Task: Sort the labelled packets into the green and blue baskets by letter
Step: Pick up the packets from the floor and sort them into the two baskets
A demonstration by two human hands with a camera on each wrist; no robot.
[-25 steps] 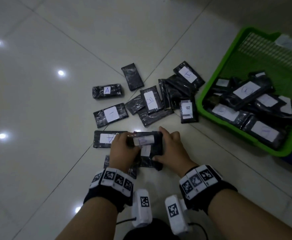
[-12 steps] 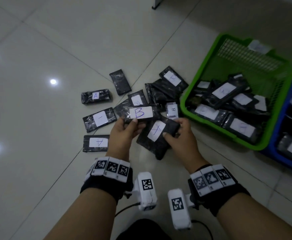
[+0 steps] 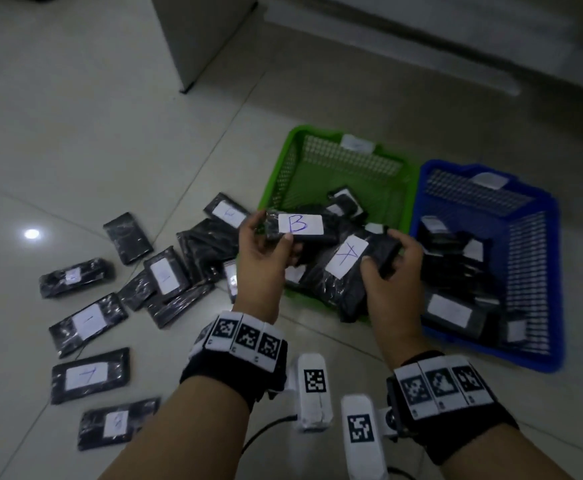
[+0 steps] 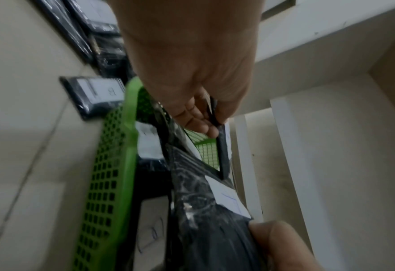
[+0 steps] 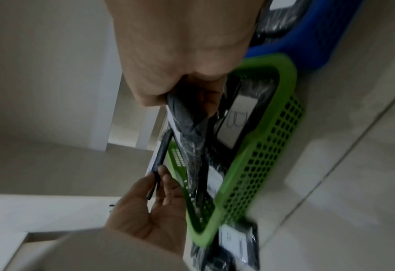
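My left hand (image 3: 265, 247) pinches a black packet labelled B (image 3: 300, 225) and holds it over the near left part of the green basket (image 3: 348, 157). My right hand (image 3: 387, 268) grips a black packet labelled A (image 3: 347, 261) above the green basket's front edge. The blue basket (image 3: 532, 244) stands to the right of the green one. Both baskets hold black packets. In the left wrist view the fingers (image 4: 199, 121) clasp the B packet (image 4: 222, 146) edge-on. In the right wrist view the hand (image 5: 192, 91) clamps the A packet (image 5: 187, 124) over the green basket (image 5: 257, 155).
Several labelled black packets (image 3: 89, 320) lie scattered on the tiled floor left of the baskets, one (image 3: 92, 375) marked A near my left forearm. A pale cabinet (image 3: 200, 36) stands at the back, a white ledge (image 3: 421, 46) behind the baskets.
Both hands have lifted off the floor and moved right with their packets, from the pile to above the green basket. The blue basket has come fully into view.
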